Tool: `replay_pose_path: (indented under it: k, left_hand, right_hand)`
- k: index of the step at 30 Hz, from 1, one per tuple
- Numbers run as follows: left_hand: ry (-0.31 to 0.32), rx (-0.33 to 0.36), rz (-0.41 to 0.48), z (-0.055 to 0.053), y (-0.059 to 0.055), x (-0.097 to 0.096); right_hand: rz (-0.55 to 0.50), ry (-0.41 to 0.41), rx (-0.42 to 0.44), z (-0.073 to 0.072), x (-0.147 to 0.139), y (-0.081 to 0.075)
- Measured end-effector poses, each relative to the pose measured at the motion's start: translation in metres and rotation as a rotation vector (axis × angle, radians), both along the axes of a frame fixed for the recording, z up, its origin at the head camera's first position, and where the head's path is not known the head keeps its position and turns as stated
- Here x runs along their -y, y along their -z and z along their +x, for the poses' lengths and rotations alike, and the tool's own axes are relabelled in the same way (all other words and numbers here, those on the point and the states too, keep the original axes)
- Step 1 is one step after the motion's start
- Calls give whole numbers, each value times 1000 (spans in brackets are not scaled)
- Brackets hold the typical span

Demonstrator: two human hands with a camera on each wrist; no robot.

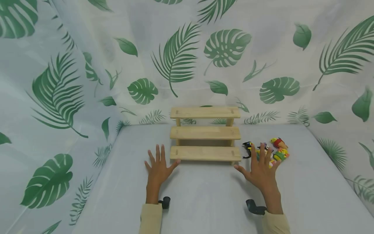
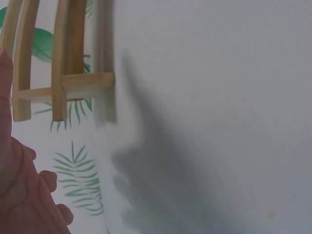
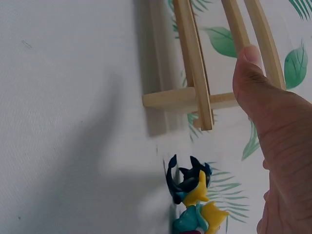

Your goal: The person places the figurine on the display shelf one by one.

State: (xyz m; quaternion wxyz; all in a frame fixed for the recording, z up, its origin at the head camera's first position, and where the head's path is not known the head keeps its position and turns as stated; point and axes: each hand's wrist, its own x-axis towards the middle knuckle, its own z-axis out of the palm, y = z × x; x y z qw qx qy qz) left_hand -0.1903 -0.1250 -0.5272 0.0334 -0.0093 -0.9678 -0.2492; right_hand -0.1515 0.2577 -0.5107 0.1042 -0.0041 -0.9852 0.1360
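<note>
Watching the head view, I judge nothing done, all handling left: toys (image 1: 280,154) lie right of the rack (image 1: 205,133); left hand (image 1: 158,170) and right hand (image 1: 262,174) are splayed near it. Left wrist view: nothing gripped. Right wrist view: likewise, toys unheld.

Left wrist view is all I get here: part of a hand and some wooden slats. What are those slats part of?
Observer: The head view shows it whole: a wooden stand with three steps.

Visitor: Oh, nice! Is there anything beside it that I'm missing?

Observer: Yes, a cluster of small colourful figures lies to the right of it, beyond what your view takes in.

Visitor: Is the person's other hand picking one up?

Observer: It doesn't look that way: the right hand has its fingers spread and holds nothing.
</note>
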Motion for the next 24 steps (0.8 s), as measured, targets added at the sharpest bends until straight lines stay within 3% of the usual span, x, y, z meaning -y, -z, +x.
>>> replay_pose_path:
  k: [6, 11, 18, 24]
  left_hand:
    - [40, -6, 219, -9, -6, -7]
    - [59, -45, 370, -21, -15, -17]
    - [-8, -45, 704, -32, -22, -25]
    - [-93, -12, 949, -39, -23, -31]
  right_hand:
    - [-10, 17, 22, 1, -4, -5]
    - [-79, 63, -26, 2, -9, -12]
    - [-249, 252, -47, 2, -23, -20]
    - [-409, 389, -74, 9, -40, -15]
